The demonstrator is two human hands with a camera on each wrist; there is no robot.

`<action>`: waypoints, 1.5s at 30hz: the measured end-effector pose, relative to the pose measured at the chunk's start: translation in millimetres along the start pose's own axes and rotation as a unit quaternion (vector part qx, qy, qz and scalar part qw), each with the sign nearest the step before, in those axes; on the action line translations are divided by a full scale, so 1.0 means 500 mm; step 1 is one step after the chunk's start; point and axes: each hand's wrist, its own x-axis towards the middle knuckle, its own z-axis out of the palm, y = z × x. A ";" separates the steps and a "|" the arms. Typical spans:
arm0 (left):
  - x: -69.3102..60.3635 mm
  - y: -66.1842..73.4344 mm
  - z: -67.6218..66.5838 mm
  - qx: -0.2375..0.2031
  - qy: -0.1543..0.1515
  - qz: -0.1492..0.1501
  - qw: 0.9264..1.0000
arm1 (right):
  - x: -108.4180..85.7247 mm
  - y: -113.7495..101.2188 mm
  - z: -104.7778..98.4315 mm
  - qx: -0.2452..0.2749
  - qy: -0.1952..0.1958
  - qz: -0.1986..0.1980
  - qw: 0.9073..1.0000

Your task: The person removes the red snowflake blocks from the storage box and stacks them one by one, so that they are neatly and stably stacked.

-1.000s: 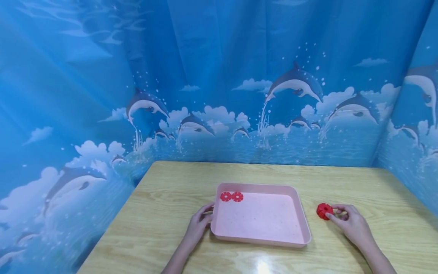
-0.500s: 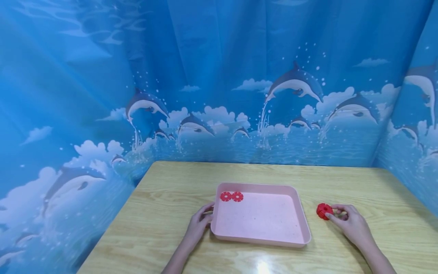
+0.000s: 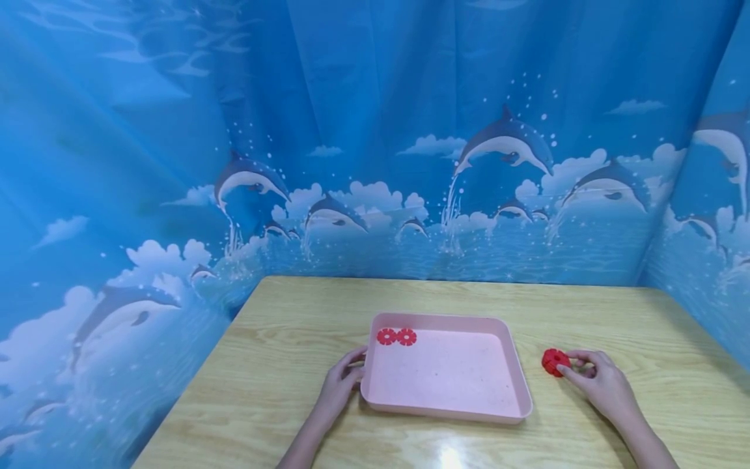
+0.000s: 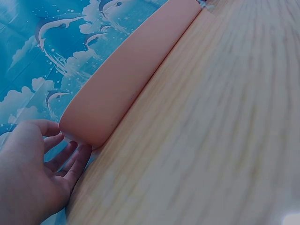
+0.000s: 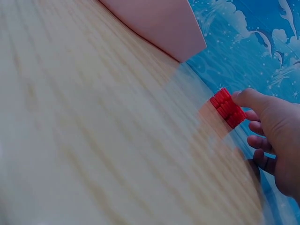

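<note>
In the head view, my left hand (image 3: pixel 342 378) touches the outer left side of a shallow pink tray (image 3: pixel 436 417). The left wrist view shows its thumb and fingers, loosely bent, against the tray's end wall (image 4: pixel 77 129). Two red snowflake discs (image 3: pixel 387 337) with notched edges lie side by side in the tray's far left corner. To the right of the tray, my right hand (image 3: pixel 603 381) pinches a short stack of red snowflake discs (image 3: pixel 554 362) on the table. In the right wrist view, the thumb lies on top of the stack (image 5: pixel 227 108); the index finger is partly hidden behind.
A light wood table (image 3: pixel 281 326) bears the tray and the stack. Behind it and along both sides hangs a blue curtain (image 3: pixel 375 130) printed with dolphins and clouds. Light glares off the table (image 3: pixel 450 456) near the front.
</note>
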 end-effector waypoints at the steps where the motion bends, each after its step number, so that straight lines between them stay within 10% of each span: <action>1: 0.000 0.000 0.000 0.000 0.000 -0.001 1.000 | 0.000 0.000 0.000 0.000 0.000 -0.001 1.000; 12: 0.011 -0.026 -0.002 -0.012 0.000 0.005 1.000 | 0.009 -0.029 -0.018 0.037 0.017 0.005 0.999; 21: 0.030 -0.078 -0.009 -0.017 -0.002 0.000 1.000 | 0.035 -0.149 -0.016 0.075 0.002 -0.036 0.997; 33: 0.024 -0.071 -0.008 -0.014 0.000 0.009 1.000 | 0.081 -0.305 0.099 0.097 -0.076 -0.114 0.986; 45: 0.003 -0.001 0.002 0.006 -0.001 0.006 1.000 | 0.100 -0.381 0.222 0.080 -0.161 -0.095 0.979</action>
